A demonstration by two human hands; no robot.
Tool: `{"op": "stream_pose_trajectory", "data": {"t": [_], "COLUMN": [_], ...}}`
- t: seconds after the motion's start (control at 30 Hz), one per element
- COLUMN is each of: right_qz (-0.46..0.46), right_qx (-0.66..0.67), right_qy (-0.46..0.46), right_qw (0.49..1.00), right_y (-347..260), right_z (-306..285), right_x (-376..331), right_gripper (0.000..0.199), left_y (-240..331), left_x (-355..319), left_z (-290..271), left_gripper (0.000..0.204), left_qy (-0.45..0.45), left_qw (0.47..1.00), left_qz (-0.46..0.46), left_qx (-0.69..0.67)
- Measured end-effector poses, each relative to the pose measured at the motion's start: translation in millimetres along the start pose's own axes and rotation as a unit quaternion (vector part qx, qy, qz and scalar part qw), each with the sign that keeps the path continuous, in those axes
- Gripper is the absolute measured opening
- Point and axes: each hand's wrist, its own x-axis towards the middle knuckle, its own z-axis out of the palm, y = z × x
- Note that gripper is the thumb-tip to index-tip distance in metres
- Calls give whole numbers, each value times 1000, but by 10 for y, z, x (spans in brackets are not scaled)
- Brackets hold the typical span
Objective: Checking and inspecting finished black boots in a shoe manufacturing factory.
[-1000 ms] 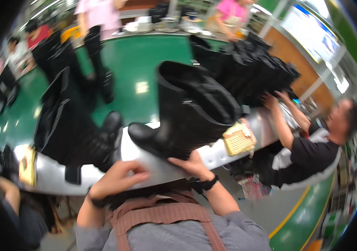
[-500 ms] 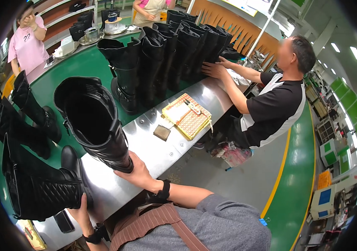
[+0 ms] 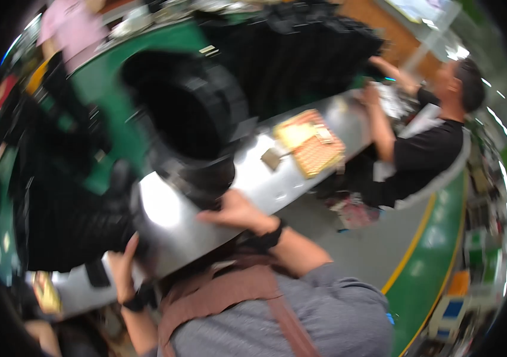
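Motion blur softens the whole head view. My left hand [image 3: 123, 268] grips the lower part of a black quilted boot [image 3: 78, 205] at the left, its thumb raised along the foot. My right hand [image 3: 238, 211] is at the bottom of another tall black boot [image 3: 167, 152], with its thumb below the boot and its fingers partly hidden. That boot tilts so its wide opening faces me. The metal table strip [image 3: 161, 208] lies under and between both boots.
A row of tall black boots [image 3: 289, 65] stands on the green surface. A yellow-edged printed pad [image 3: 316, 149] and a small brown block [image 3: 270, 158] lie on the metal. A dark phone [image 3: 97, 273] is near my left hand. A co-worker [image 3: 423, 140] sits at the right.
The view has swung, so most things appear farther right. Both my hands stay at their boots. The co-worker's hands have shifted away from the row of boots.
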Motion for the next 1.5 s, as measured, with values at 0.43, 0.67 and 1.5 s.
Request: {"op": "stream_pose_trajectory", "data": {"t": [0.43,0.67,1.5], "right_qz": [-79,-115,-213], "right_qx": [456,574,312], "right_qy": [-24,-43,-9], "right_qw": [886,810,926], "right_y": [247,110,87], "right_z": [467,580,483], "right_x": [-123,-220,-95], "right_gripper": [51,46,34], "left_y": [38,185,124], "left_x": [-215,-234,-190], "left_z": [135,242,213], "left_gripper": [37,37,35], "left_qy": [-112,-253,-161], "left_qw": [925,822,949], "left_qz": [25,-19,117], "left_qx": [-362,-511,-243]}}
